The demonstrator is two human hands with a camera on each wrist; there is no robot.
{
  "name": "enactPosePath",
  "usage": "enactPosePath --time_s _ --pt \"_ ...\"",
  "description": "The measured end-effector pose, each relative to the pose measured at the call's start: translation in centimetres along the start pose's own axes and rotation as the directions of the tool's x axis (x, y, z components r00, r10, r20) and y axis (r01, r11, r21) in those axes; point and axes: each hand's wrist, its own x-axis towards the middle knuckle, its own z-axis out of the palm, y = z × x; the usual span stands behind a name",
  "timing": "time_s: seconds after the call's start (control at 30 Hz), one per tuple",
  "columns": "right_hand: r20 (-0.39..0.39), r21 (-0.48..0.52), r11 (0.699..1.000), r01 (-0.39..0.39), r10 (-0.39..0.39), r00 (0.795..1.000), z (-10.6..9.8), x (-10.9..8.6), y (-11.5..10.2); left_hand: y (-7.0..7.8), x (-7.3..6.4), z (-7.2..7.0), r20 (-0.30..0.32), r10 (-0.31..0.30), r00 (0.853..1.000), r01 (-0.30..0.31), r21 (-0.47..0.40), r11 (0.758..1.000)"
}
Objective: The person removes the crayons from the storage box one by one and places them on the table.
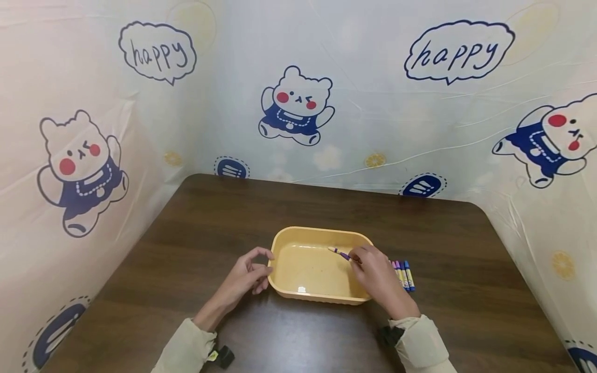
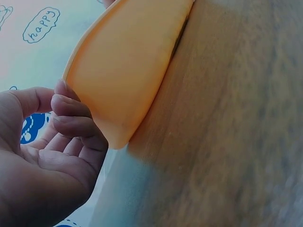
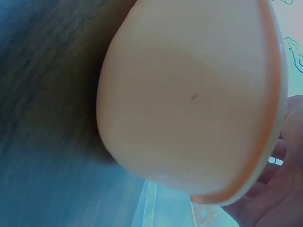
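A yellow plastic basin (image 1: 322, 299) with rounded corners stands on the table. My left hand (image 1: 247, 273) is at its left end, thumb and curled fingers gripping the rim. In the left wrist view the fingertips of the left hand (image 2: 61, 146) meet the basin's edge (image 2: 123, 71). Over the basin's right end, my right hand (image 1: 375, 272) pinches a slim crayon (image 1: 344, 255) with purple bands, its pale tip pointing left over the interior. The right wrist view shows the basin's outer wall (image 3: 189, 104), with part of the right hand (image 3: 274, 184) behind the rim; the crayon is hidden there.
Several crayons (image 1: 407, 274) with blue, pink and purple ends lie side by side right of the basin, partly covered by the right hand. The dark wooden table (image 1: 224, 207) is bordered by a printed cloth (image 1: 364, 124) at the back and sides.
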Motion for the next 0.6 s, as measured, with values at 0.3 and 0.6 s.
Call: enactPosePath --time_s 0.3,0.6 --pt "-0.109 0.005 1.000 0.028 -0.027 0.994 -0.9 -1.0 0.4 0.1 0.2 -0.3 -0.001 -0.004 1.000 0.004 0.015 1.000" --pt "-0.178 0.011 1.000 0.026 -0.024 0.984 -2.1 -1.9 0.3 0.3 0.5 -0.6 0.002 -0.019 1.000 0.019 0.018 1.000"
